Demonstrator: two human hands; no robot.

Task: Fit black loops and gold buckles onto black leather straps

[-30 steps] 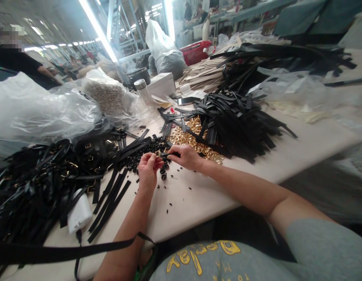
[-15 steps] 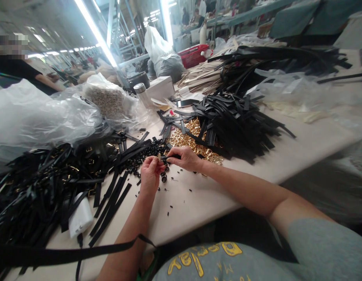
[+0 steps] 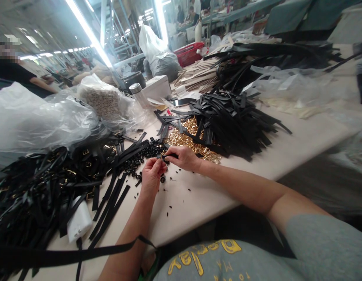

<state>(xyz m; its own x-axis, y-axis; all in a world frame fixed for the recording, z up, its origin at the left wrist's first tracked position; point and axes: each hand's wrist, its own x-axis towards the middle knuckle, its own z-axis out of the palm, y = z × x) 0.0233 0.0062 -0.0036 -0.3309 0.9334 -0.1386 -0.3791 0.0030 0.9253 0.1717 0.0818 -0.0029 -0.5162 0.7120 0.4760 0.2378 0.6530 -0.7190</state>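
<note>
My left hand (image 3: 153, 173) is closed, its thumb and fingertips pinching a small gold buckle (image 3: 161, 156). Opposite it, my right hand (image 3: 182, 158) is wrapped round a black strap (image 3: 171, 155), whose end meets the buckle between the two hands. Whether the strap is through the buckle is too small to tell. Just beyond my hands lies a heap of small black loops (image 3: 146, 154). A pile of gold buckles (image 3: 187, 134) spreads behind my right hand, with a large stack of black straps (image 3: 236, 125) over its right side.
Buckled black straps (image 3: 52, 183) are heaped at the left, beside a white power bank (image 3: 79, 219) with a cable. Clear plastic bags (image 3: 43, 117), a bottle (image 3: 138, 93) and a white box (image 3: 157, 88) stand farther back. A person (image 3: 17, 74) is at the far left.
My hands have come closer together at the strap end and buckle; the left hand has shifted slightly right. The gold buckle shows less between the fingers. The whole view has shifted a little.
</note>
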